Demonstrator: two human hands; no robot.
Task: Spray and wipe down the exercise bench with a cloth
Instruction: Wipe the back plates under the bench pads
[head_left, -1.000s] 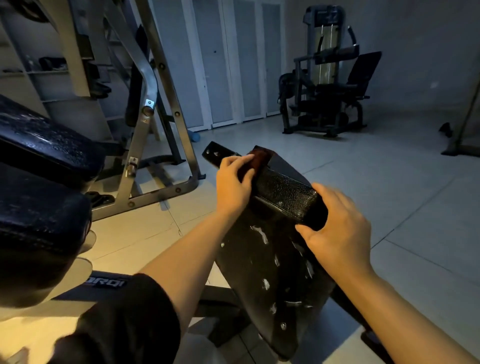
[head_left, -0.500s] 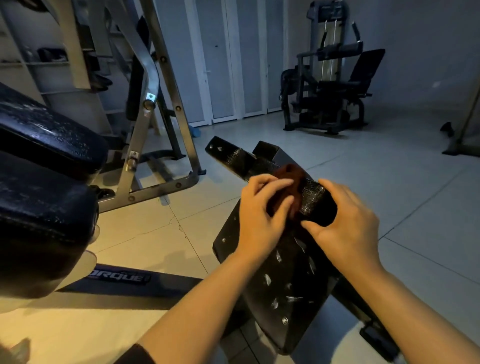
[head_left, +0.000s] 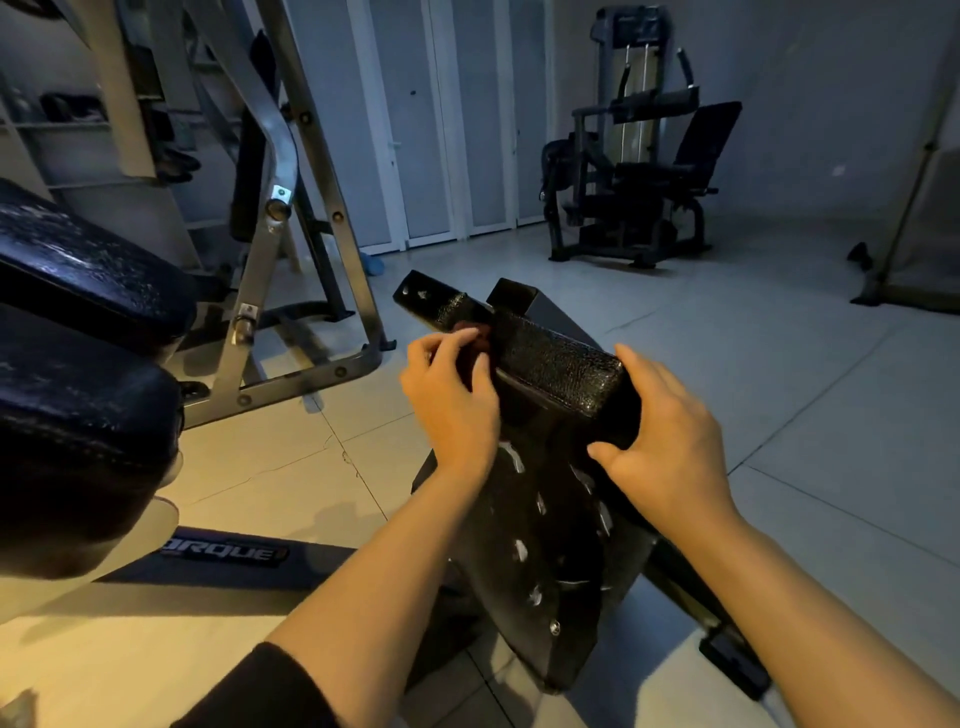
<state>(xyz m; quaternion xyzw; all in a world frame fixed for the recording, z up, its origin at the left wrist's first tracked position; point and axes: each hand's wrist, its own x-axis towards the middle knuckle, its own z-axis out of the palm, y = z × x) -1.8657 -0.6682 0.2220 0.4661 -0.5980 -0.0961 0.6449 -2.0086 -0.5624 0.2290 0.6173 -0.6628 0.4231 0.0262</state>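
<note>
The person is crouching over the dark padded part of the exercise bench (head_left: 550, 519), and both hands are working at its top end. The left hand (head_left: 449, 400) is curling its fingers (head_left: 441, 348) round a small reddish-brown cloth (head_left: 475, 335), bunching it against the left end of the roller pad (head_left: 561, 371) — right where that pad is meeting the narrower black bar (head_left: 441, 306) running off up and to the left. The right hand (head_left: 660, 441) is gripping the roller's opposite end, thumb underneath and fingers wrapped over the top, apparently steadying it.

The pad's long axis is lying crosswise between the two hands, running from upper left down to lower right. So the cloth is sitting at one end, and the unwiped length is stretching away from it towards the right hand. The left hand is the one nearer the cloth — in fact it is the only one touching it. To my eye the wiping step is under way, and the next pass would probably travel along that axis or down onto the flat panel below, where pale scuffs or flecks are showing. No spray bottle is showing anywhere in the room.
</note>
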